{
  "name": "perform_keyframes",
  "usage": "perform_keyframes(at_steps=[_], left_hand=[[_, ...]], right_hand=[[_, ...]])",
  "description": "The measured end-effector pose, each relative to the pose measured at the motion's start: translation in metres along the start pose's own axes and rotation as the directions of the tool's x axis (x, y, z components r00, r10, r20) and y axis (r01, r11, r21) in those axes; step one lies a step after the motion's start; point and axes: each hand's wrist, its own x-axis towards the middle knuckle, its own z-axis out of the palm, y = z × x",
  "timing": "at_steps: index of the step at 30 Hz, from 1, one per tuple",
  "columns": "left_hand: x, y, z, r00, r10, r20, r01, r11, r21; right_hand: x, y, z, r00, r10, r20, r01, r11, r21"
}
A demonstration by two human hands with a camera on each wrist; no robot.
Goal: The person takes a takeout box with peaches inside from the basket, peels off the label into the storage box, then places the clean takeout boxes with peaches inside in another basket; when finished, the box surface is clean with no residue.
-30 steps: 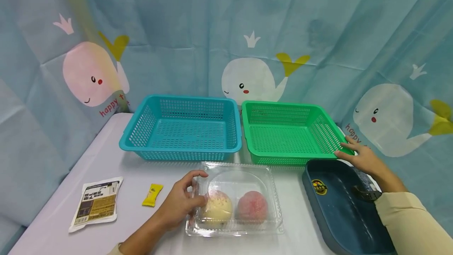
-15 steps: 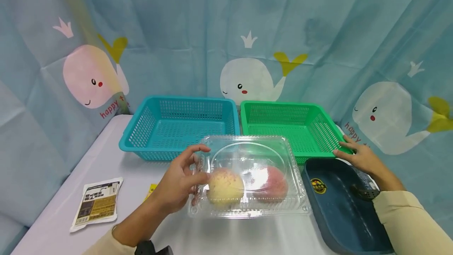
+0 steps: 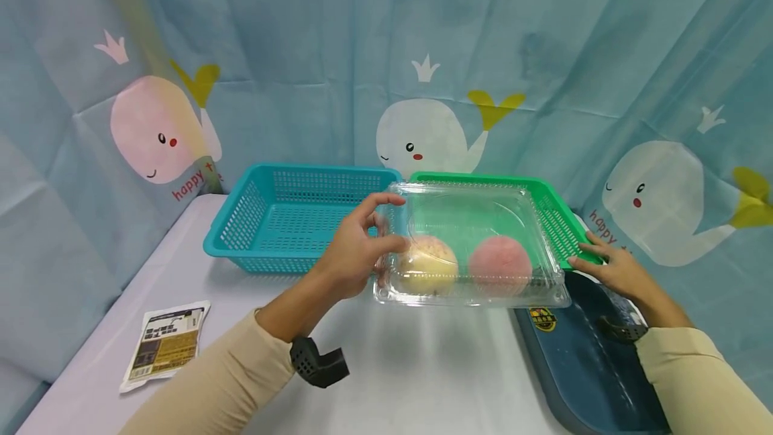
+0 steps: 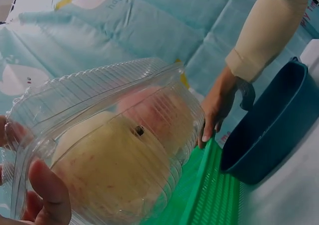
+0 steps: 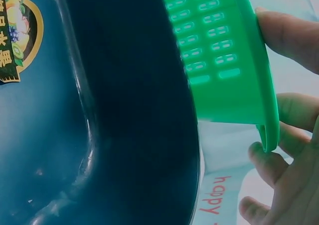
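My left hand (image 3: 356, 247) grips the left edge of a clear plastic clamshell box (image 3: 471, 220), thumb in front. Inside the box lie a yellowish peach (image 3: 430, 264) and a pink peach (image 3: 500, 264); the left wrist view shows a dark stem spot on the yellowish peach (image 4: 109, 170). Raised off the table, the box overlaps the green basket (image 3: 558, 227) in the head view. My right hand (image 3: 622, 277) holds that basket's near right corner, with the thumb (image 5: 286, 33) at the rim and other fingers around it.
A blue basket (image 3: 241, 257) stands left of the green one. A dark blue basin (image 3: 580, 368) with a round sticker sits at the right, under my right forearm. A flat printed pouch (image 3: 166, 344) lies at the left. Behind hangs a whale-patterned curtain (image 3: 302, 52).
My left hand has lifted the clamshell box from the table and carried it right and away from me, toward the green basket. My forearm now hides the yellow packet. My right hand stays put.
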Motion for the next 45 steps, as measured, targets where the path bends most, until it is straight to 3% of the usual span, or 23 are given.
perform_keyframes(at_steps=[8,17,28,38,45], left_hand=[[0.041,-0.01,0.017,1.0,-0.021,0.004,0.021,1.0,0.014],[0.085,-0.031,0.042,0.999,-0.036,0.012,0.036,0.999,-0.005],[0.139,-0.074,0.059,0.998,-0.057,-0.032,0.058,0.998,0.013],[0.158,-0.112,0.068,0.982,-0.176,-0.07,0.182,0.978,0.098],[0.163,-0.123,0.076,0.964,-0.261,-0.059,0.268,0.944,0.193]], right_hand=[[0.002,0.002,-0.002,1.0,0.028,0.013,-0.029,1.0,0.007],[0.0,0.005,0.0,0.999,-0.041,-0.021,0.042,0.999,0.014],[-0.001,0.005,0.001,1.0,-0.03,0.0,0.03,1.0,0.005],[0.0,-0.002,0.004,0.999,-0.029,0.019,0.029,1.0,0.003],[-0.002,0.0,0.001,0.999,-0.028,0.019,0.028,1.0,-0.008]])
